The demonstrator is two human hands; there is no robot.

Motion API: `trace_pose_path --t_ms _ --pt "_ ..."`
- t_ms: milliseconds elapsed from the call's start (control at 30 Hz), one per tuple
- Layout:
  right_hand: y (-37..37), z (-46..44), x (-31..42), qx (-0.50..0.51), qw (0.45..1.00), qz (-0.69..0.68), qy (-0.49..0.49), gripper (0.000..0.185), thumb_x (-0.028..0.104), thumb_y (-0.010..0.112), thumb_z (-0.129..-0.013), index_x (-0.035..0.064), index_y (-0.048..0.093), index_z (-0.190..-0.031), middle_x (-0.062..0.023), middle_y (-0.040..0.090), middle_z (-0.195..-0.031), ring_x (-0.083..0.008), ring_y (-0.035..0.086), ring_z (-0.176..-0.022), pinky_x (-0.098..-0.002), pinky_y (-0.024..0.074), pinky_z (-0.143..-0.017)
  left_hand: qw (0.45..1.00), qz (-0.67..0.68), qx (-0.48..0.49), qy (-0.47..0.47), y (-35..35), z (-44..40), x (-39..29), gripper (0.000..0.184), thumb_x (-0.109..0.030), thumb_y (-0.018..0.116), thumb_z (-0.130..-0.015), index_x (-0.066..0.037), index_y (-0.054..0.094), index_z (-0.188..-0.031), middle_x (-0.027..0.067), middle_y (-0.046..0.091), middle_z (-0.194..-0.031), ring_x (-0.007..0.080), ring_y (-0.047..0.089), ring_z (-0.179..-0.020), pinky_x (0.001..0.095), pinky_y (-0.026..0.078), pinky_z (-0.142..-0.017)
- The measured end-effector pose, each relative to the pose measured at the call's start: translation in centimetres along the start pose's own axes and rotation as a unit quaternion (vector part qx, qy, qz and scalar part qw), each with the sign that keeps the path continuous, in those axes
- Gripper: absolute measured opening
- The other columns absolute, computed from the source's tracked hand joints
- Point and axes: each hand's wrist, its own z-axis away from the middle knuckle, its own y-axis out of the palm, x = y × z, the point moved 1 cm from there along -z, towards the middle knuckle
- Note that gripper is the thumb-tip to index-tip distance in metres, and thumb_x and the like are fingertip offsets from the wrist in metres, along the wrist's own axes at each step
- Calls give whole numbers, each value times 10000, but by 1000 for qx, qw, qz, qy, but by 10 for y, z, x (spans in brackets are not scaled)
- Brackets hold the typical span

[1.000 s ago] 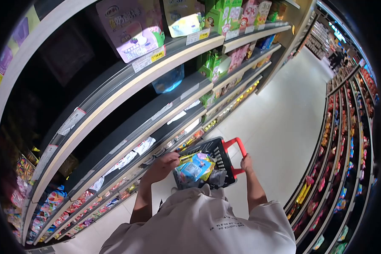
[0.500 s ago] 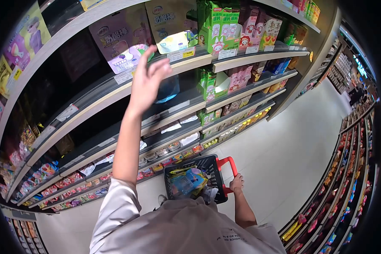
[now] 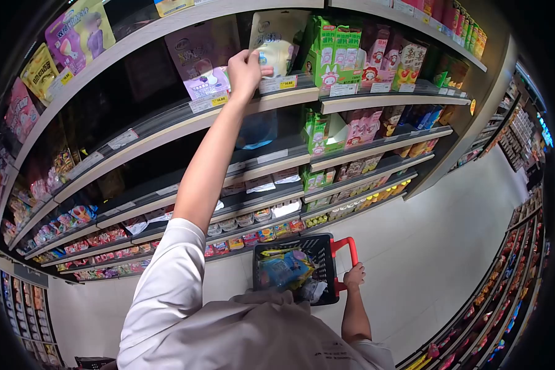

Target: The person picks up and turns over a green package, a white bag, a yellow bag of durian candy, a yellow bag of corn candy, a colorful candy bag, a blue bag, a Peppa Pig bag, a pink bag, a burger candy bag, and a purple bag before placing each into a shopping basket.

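Note:
My left hand (image 3: 246,73) is raised to the upper shelf, at the left edge of a pale yellow pouch (image 3: 279,46). Its fingers look bent, with one or two pointing right across the pouch; whether they grip it cannot be made out. A purple pouch (image 3: 200,52) stands just left of the hand. Down at the right, my right hand (image 3: 354,275) is closed on the red handle (image 3: 352,248) of a black basket (image 3: 327,262). Inside the basket lie a blue bag (image 3: 277,271) and other packages.
Green boxes (image 3: 333,52) and pink boxes (image 3: 381,54) stand right of the pouches. Price tags line the shelf edge (image 3: 351,102). Lower shelves hold small packs. Another stocked shelf (image 3: 493,296) curves along the right, beyond the pale floor (image 3: 438,228).
My left hand has risen from beside the basket to the upper shelf and moved right onto the pale yellow pouch. My right hand has stayed on the basket handle.

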Motion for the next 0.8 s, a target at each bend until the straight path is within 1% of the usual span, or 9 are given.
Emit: trace_pose_path --t_ms 167,267,333,433,567,633,667,767,800 --pt "1 -7 -9 -14 1000 1 -5 502 55 619 -719 82 341 -1136 -130 417 -1169 -357 424 -1118 -567 383 -876 965 -67 -51 248 -10 60 -30 206 -104 456 -936 45 598 -948 86 636 -817 127 611 -736 242 485 -656" --pt "2 -10 -8 7 1000 6 -3 507 78 602 -736 102 319 -1156 -132 408 -1187 -360 418 -1128 -577 386 -870 954 77 -25 289 -24 102 -40 156 -34 473 -929 22 568 -1038 81 613 -950 105 551 -780 251 456 -675" --pt "7 -12 -10 3 1000 8 -1 510 90 602 -737 100 315 -1158 -135 407 -1190 -363 417 -1130 -582 386 -869 967 207 11 147 -31 128 -32 242 -216 479 -933 14 544 -970 98 572 -907 155 545 -779 264 469 -656" --pt "-1 -8 -6 6 1000 2 -1 485 73 602 -731 80 344 -1141 -136 418 -1179 -360 427 -1125 -574 385 -871 874 425 234 -36 -34 169 -7 418 -390 489 -890 22 491 -963 110 513 -843 208 525 -756 295 481 -653" --pt "-3 -6 -2 -5 1000 16 0 453 69 578 -745 80 352 -1137 -137 428 -1166 -362 433 -1119 -572 396 -861 562 711 336 -258 -10 233 -8 397 -358 474 -890 39 473 -880 76 437 -740 171 478 -661 244 436 -549" --pt "-1 -5 -4 -5 1000 23 1 448 68 571 -750 87 352 -1140 -133 429 -1172 -361 434 -1117 -571 396 -863 458 702 434 -330 -10 244 1 431 -382 478 -897 49 467 -886 70 413 -718 154 448 -654 223 416 -523" --pt "-1 -6 -4 -7 1000 26 1 446 68 569 -752 91 352 -1141 -130 429 -1176 -359 436 -1116 -571 396 -864 512 705 397 -289 -6 257 -22 446 -400 460 -904 43 455 -859 72 410 -715 145 408 -626 204 384 -497" --pt "1 -7 -6 5 999 35 7 450 79 581 -754 98 351 -1140 -128 423 -1193 -359 432 -1127 -578 392 -870 507 691 395 -331 -7 283 -31 444 -447 465 -889 -12 446 -802 57 385 -698 137 340 -590 200 355 -482" --pt "-1 -7 -5 9 999 34 8 457 86 590 -754 100 348 -1141 -127 420 -1200 -360 428 -1134 -578 391 -875 499 722 337 -340 -8 288 -33 462 -466 476 -882 -7 513 -915 95 484 -787 214 498 -702 250 445 -613"
